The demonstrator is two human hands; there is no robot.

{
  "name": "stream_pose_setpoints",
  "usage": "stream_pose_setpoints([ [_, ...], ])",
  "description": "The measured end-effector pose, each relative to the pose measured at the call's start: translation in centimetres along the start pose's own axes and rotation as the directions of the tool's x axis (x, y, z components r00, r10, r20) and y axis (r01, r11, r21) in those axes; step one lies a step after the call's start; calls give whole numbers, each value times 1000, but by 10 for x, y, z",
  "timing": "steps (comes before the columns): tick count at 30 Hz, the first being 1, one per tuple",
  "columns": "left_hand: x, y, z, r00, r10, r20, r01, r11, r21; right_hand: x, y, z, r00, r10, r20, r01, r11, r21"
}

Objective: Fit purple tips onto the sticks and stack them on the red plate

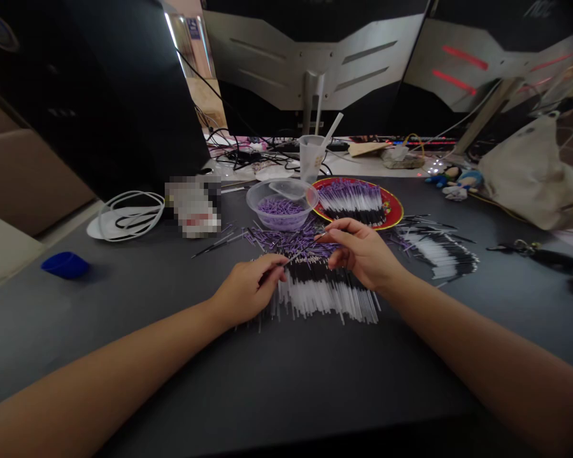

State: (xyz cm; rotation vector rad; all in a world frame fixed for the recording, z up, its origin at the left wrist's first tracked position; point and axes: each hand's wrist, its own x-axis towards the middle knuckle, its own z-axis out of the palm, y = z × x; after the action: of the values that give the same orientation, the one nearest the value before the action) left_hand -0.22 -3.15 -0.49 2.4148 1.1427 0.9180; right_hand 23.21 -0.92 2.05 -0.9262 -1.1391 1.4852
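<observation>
Slim black-and-clear plastic sticks (329,296) lie side by side in a broad row on a dark grey desk (286,381), midway between its left and right edges, their clear ends toward the near edge. Over the row's left end is the left hand (251,289), its fingers closed on one thin dark stick (295,257) that slants up toward the other hand. The right hand (358,251) is above the row's far side, thumb and forefinger almost meeting, the other fingers loosely curled — whether anything small sits between those tips, I cannot tell.

Small purple plastic pieces (291,240) are heaped loose just beyond the row. Toward the desk's left edge stands a deep blue oval cup (65,264); toward the right edge lies a black-handled tool (542,254), and between it and the right hand is a second bundle of clear-and-black sticks (439,254).

Nearer the far edge, a clear round plastic bowl (281,219) holds more purple pieces — and beside it a red oval plate (395,213) carries purple-ended sticks (353,202). Past that edge stands a translucent cup (310,158) with a pale straw (334,126).
</observation>
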Motion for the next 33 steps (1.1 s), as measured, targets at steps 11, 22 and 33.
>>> stream_pose_setpoints([
  [11,0,3,-2,997,49,64,-44,997,-68,-8,9,14,971,9,239,51,969,-244],
  [22,12,-7,-2,941,-173,-291,118,973,-196,1,-4,-2,946,-308,-104,257,904,-343],
  [33,15,-6,-5,890,-395,-228,257,847,-465,-20,3,15,923,-86,375,351,586,-730],
])
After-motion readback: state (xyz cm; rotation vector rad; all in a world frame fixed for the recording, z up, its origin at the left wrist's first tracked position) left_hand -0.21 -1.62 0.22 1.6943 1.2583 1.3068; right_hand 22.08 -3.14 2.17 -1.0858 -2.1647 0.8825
